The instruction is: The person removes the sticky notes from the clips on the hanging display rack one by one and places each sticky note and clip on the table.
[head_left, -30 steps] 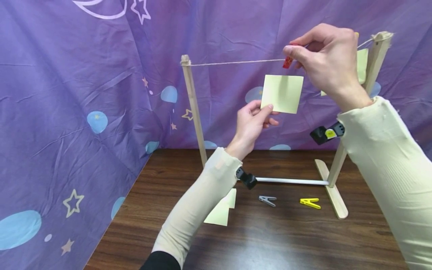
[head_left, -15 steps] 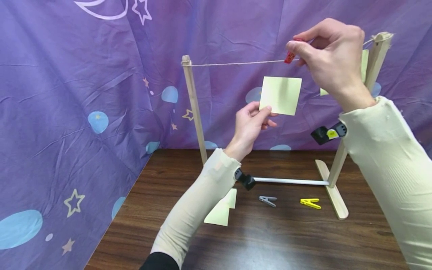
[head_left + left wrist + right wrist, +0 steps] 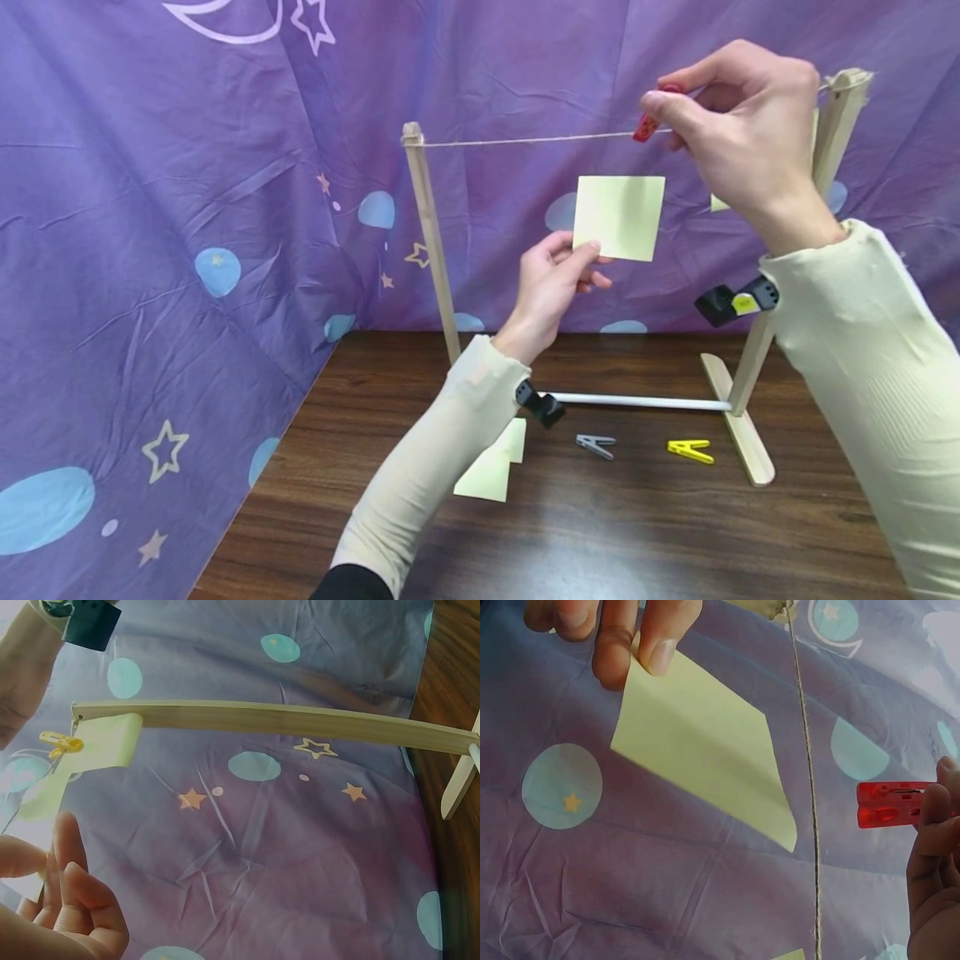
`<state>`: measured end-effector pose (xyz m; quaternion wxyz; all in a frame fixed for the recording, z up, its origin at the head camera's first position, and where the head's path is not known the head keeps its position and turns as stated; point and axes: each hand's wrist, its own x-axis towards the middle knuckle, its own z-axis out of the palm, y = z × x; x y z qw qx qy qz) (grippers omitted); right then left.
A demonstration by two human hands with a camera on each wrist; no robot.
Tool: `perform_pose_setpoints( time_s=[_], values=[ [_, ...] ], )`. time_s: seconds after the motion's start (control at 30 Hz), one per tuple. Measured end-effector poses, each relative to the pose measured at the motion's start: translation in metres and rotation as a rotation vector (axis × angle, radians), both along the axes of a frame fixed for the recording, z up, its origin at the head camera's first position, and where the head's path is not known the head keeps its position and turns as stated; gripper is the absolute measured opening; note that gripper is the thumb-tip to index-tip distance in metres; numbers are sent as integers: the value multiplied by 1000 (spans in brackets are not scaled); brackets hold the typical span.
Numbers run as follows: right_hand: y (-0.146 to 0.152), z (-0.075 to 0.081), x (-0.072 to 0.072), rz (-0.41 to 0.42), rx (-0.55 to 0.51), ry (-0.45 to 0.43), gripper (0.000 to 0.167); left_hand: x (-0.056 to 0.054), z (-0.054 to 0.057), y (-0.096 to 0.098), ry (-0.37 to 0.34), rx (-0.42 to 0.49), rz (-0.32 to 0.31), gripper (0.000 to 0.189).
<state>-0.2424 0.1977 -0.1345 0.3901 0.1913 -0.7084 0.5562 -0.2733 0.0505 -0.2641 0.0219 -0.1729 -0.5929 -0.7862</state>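
Note:
My left hand (image 3: 543, 287) pinches a square pale yellow sticky note (image 3: 618, 218) by its lower left corner, thumb in front. The note hangs upright below the string (image 3: 525, 142), apart from it. Above and to the right, my right hand (image 3: 750, 133) pinches a red clothespin (image 3: 647, 127) between thumb and fingers, its nose pointing down at the string's height. In the right wrist view, a gap shows between the clothespin (image 3: 885, 804) and the twine (image 3: 806, 750), with the note (image 3: 697, 742) on the twine's other side.
A wooden frame with a left post (image 3: 431, 233) and right post (image 3: 840, 133) carries the string. Grey (image 3: 596, 446) and yellow (image 3: 688, 452) clothespins and loose sticky notes (image 3: 483, 477) lie on the table. Another yellow clothespin (image 3: 61, 742) holds a note (image 3: 105, 742) near the right post.
My left hand has drifted down and left with the sticky note, away from the string. My right hand has shifted slightly up and right with the red clothespin.

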Motion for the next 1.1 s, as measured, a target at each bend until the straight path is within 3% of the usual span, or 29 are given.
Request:
perform_pose_setpoints(
  time_s=[0.2, 0.43, 0.8, 1.1],
  values=[
    [6, -4, 0, -28, -10, -4, 12, 3, -1, -5, -14, -3, -22, 10],
    [11, -9, 4, 9, -85, -5, 9, 5, -3, -9, -21, -20, -32, 7],
    [14, -15, 11, 199, -230, 29, 11, 11, -4, -17, -13, -60, -66, 8],
    [20, -21, 15, 275, -260, 29, 14, 21, -5, -22, -49, -34, -99, 4]
  ],
)
